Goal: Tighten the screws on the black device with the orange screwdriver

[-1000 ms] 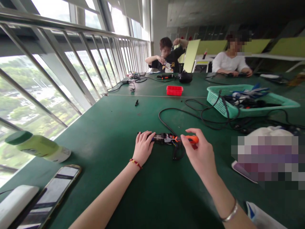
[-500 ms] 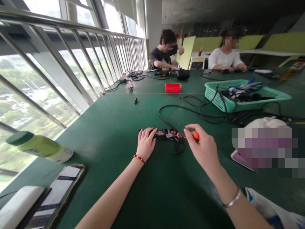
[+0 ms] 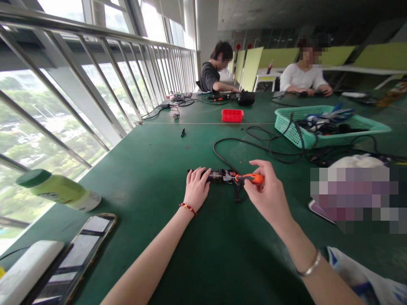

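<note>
A small dark device (image 3: 220,176) with exposed wires lies on the green table (image 3: 152,169), a black cable running from it. My left hand (image 3: 196,188) rests on its left end, fingers curled over it, pinning it down. My right hand (image 3: 267,192) pinches an orange-handled screwdriver (image 3: 251,178) whose tip meets the device's right end.
A phone (image 3: 74,258), a white box (image 3: 27,271) and a green-capped bottle (image 3: 59,190) lie at the near left. A teal basket (image 3: 318,131) of cables stands at the right, a red tray (image 3: 232,115) further back. Two people sit at the far end. A railing and windows line the left.
My right hand has shifted its fingers on the screwdriver handle. The left hand stays on the device. The person at the far left has lowered both arms and turned away.
</note>
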A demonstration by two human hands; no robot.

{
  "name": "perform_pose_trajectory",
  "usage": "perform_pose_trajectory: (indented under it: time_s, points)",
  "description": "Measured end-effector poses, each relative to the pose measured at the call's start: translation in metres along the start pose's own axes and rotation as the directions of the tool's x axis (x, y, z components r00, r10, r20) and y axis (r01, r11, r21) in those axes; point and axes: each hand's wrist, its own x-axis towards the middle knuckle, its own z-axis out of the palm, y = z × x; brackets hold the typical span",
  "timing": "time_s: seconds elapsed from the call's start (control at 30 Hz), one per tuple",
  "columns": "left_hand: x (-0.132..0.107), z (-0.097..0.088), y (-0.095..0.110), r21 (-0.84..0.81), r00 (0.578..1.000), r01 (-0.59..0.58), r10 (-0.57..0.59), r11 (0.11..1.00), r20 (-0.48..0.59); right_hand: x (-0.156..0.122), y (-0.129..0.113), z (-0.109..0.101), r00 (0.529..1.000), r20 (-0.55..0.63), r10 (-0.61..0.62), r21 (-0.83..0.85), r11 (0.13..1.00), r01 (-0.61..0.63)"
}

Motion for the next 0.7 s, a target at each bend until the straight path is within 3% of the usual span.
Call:
perform_pose_trajectory:
  time_s: [0.2,0.4,0.7]
  points:
    - [0.0003,0.0021,-0.0005,0.0,1.0,0.002,-0.002,1.0,-0.014,-0.0025,-0.0036,0.0018,0.997,0.053,0.056,-0.144,0.988,-0.048]
    - [0.0007,0.001,0.0003,-0.006,1.0,0.0,0.0,1.0,-0.017,-0.0011,-0.0016,-0.0004,1.0,0.016,0.012,0.045,0.999,-0.013]
    - [0.0004,0.0006,0.0001,-0.007,1.0,0.004,-0.004,1.0,-0.009,-0.0021,-0.0023,0.001,0.997,0.041,0.058,-0.034,0.998,-0.056]
